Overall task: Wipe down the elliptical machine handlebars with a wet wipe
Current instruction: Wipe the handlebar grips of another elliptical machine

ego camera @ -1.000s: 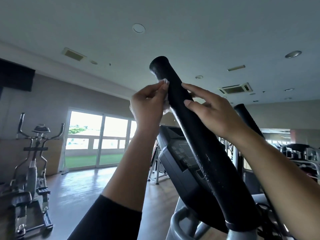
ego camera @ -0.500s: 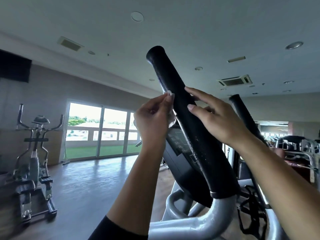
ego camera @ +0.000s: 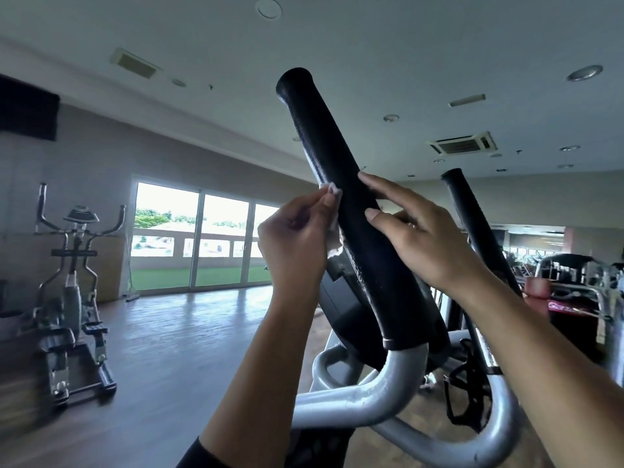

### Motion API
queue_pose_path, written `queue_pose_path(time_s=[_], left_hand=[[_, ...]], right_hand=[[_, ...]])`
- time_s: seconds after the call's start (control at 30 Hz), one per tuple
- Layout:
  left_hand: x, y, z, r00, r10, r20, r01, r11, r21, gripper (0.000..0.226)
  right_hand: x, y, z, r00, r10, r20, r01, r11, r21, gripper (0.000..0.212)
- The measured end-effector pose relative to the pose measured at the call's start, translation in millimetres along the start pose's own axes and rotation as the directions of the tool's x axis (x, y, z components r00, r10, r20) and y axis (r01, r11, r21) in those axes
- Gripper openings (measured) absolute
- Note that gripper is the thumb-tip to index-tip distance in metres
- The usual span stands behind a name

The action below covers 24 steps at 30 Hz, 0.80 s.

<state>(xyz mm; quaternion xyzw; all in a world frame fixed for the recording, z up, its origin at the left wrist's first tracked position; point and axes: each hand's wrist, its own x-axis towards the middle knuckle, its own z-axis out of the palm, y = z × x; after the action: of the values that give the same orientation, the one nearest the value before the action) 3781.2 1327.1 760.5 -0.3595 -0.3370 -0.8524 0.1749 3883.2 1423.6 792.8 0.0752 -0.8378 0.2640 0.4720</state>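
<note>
A thick black foam handlebar [ego camera: 341, 184] rises diagonally through the middle of the view, ending below in a silver tube [ego camera: 381, 390]. My left hand [ego camera: 293, 244] pinches a white wet wipe [ego camera: 334, 217] against the handlebar's left side, about halfway up. My right hand [ego camera: 422, 238] rests on the right side of the same grip, fingers spread across it; the wipe seems to wrap behind the bar, mostly hidden. A second black handlebar [ego camera: 472, 217] stands behind to the right. The machine's dark console [ego camera: 344, 305] sits behind the near grip.
Another elliptical machine [ego camera: 74, 288] stands at the left on the wooden floor. Sliding glass doors [ego camera: 199, 238] are at the back. More gym equipment [ego camera: 574, 282] crowds the right side. Silver frame tubes [ego camera: 499, 430] curve below my arms.
Both hands have slid down the handlebar from near its top to about its middle, with the wipe moving along. The view has tilted, showing more silver frame.
</note>
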Motion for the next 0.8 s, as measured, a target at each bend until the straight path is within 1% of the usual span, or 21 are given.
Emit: queue_pose_path(time_s=[0.1, 0.23, 0.3, 0.37, 0.43, 0.47, 0.53, 0.63, 0.7, 0.8], left_hand=[[-6, -3, 4, 0.999, 0.031, -0.038, -0.030, 0.999, 0.023, 0.012], [-19, -7, -2, 0.999, 0.022, 0.027, -0.024, 0.997, 0.067, 0.018], [-21, 0, -5, 0.999, 0.017, 0.049, -0.021, 0.997, 0.073, 0.016], [-19, 4, -3, 1.000, 0.017, -0.006, -0.016, 0.997, 0.075, 0.011], [-17, 5, 1, 0.997, 0.037, -0.071, -0.029, 0.993, 0.112, 0.008], [-19, 4, 3, 0.996, 0.044, -0.077, -0.034, 0.991, 0.129, 0.007], [-28, -1, 3, 0.997, 0.054, -0.054, -0.046, 0.989, 0.141, 0.007], [-47, -7, -5, 0.996, 0.087, 0.018, -0.089, 0.979, 0.182, 0.009], [-55, -5, -7, 0.997, 0.071, 0.034, -0.076, 0.982, 0.173, 0.009], [-53, -4, -3, 0.997, 0.056, -0.046, -0.048, 0.986, 0.162, 0.005]], right_hand=[[-6, -1, -1, 1.000, -0.004, 0.001, 0.004, 1.000, -0.003, 0.044], [-17, 0, -4, 1.000, -0.012, 0.020, 0.012, 1.000, -0.022, 0.045], [-21, -1, -4, 1.000, -0.013, 0.024, 0.013, 1.000, -0.011, 0.045], [-23, -1, -4, 1.000, -0.010, 0.019, 0.010, 1.000, 0.001, 0.045], [-24, -1, -5, 1.000, -0.008, 0.018, 0.008, 1.000, -0.004, 0.045], [-25, -1, -5, 1.000, -0.006, 0.017, 0.006, 1.000, -0.011, 0.045], [-29, 0, -7, 1.000, -0.004, 0.019, 0.005, 1.000, -0.009, 0.045], [-33, 2, -9, 0.999, 0.007, 0.038, -0.008, 1.000, 0.008, 0.045], [-34, 4, -9, 0.999, 0.013, 0.039, -0.013, 1.000, 0.015, 0.045], [-37, 5, -8, 0.999, 0.022, 0.040, -0.023, 1.000, 0.019, 0.045]])
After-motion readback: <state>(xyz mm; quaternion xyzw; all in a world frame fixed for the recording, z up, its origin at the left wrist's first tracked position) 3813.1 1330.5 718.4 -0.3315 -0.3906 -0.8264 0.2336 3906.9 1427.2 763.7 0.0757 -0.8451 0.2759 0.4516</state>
